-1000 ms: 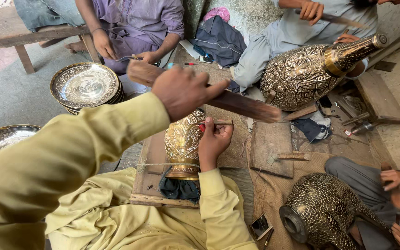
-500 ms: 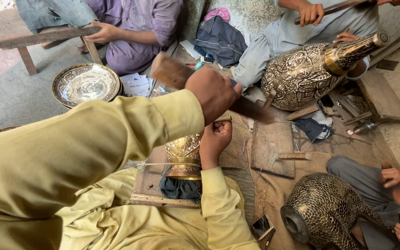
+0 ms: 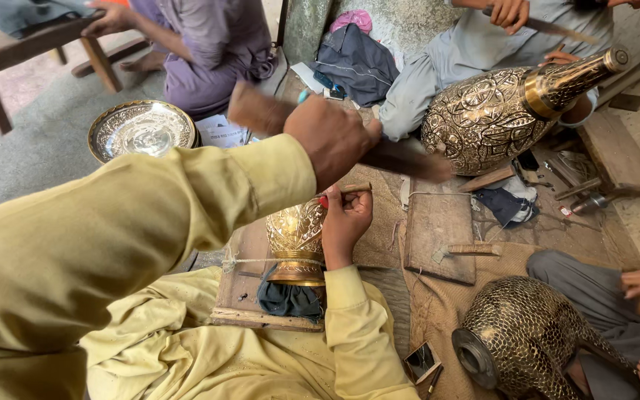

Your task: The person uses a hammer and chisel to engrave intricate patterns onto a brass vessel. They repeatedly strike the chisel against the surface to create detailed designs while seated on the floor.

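My left hand point(image 3: 331, 137) is raised above the work, gripping a dark wooden mallet stick point(image 3: 401, 159) that runs from upper left to lower right and is blurred. Below it, my right hand point(image 3: 346, 222) pinches a thin chisel point(image 3: 350, 190) with a red tip against the upper side of a small engraved brass vase point(image 3: 295, 237). The vase stands on a wooden board point(image 3: 242, 292), tied down with cord, with a dark cloth point(image 3: 287, 300) at its base. My yellow sleeve hides the left part of the vase.
Other people sit around. One holds a large engraved brass vase point(image 3: 494, 118); another at lower right has a dark hammered vase point(image 3: 527, 341). An embossed metal plate point(image 3: 141, 130) lies at left by a wooden bench point(image 3: 31, 48). Boards and tools lie on the sacking.
My left hand with the mallet stick has swung to the right and slightly down across the view. My right hand stays on the chisel at the small vase.
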